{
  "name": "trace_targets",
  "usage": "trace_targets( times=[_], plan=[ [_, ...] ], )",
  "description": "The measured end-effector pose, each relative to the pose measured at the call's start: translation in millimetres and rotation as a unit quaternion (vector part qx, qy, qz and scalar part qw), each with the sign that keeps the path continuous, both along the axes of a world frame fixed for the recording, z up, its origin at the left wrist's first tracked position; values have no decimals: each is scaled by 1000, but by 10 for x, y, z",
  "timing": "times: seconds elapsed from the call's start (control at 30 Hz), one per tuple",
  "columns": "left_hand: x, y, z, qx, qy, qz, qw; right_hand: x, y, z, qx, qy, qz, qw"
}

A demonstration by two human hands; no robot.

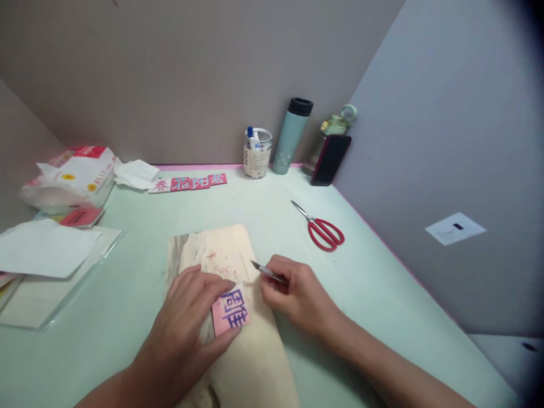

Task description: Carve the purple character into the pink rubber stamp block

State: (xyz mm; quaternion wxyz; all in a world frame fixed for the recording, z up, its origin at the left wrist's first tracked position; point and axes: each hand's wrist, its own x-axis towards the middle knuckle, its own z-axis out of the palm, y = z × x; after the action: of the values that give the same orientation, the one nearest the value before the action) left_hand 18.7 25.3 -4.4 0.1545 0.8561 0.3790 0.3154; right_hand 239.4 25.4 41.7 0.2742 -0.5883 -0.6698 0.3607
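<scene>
A pale wooden board (pixel 238 362) lies on the light green desk (pixel 127 294) in front of me. On it rests a pink block (pixel 232 313) with a purple character drawn on its top. My left hand (pixel 189 323) presses down on the block's left side and holds it in place. In my right hand (pixel 297 292), a thin metal carving knife (pixel 267 272) is gripped like a pen. Its tip points up and left, just above the block's upper right corner.
Red-handled scissors (pixel 323 229) lie to the right. At the back stand a pen jar (pixel 257 153), a teal flask (pixel 292 136), a dark phone (pixel 330 160) and a green bottle (pixel 338 122). Carved pink blocks (pixel 189 183), tissues (pixel 70 175) and papers (pixel 42 249) fill the left side.
</scene>
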Motion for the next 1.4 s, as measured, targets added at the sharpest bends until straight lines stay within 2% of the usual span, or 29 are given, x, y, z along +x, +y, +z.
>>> trace_targets(
  times=[0.07,0.17,0.27,0.43,0.6,0.9,1.23,1.4],
  plan=[
    [1,-4,0,-6,-6,2,1000,109,-11,28,-29,25,-6,999],
    [-6,-6,-10,-22,-6,0,1000,247,-46,87,-68,30,31,997],
    [-16,-2,-22,-27,-8,6,1000,320,-64,119,-45,38,83,995],
    [-23,19,-24,-33,2,8,999,400,-48,120,-44,-10,88,995],
    [-26,28,-13,-39,16,-9,999,446,-36,124,19,-53,164,985],
    [-49,40,0,-37,34,-40,998,390,-15,27,94,-153,221,959],
    [-75,74,13,-57,64,-64,994,393,-32,-6,126,-166,243,947],
    [-100,97,1,-59,81,-77,992,386,-15,-68,169,-162,233,944]
  ],
)
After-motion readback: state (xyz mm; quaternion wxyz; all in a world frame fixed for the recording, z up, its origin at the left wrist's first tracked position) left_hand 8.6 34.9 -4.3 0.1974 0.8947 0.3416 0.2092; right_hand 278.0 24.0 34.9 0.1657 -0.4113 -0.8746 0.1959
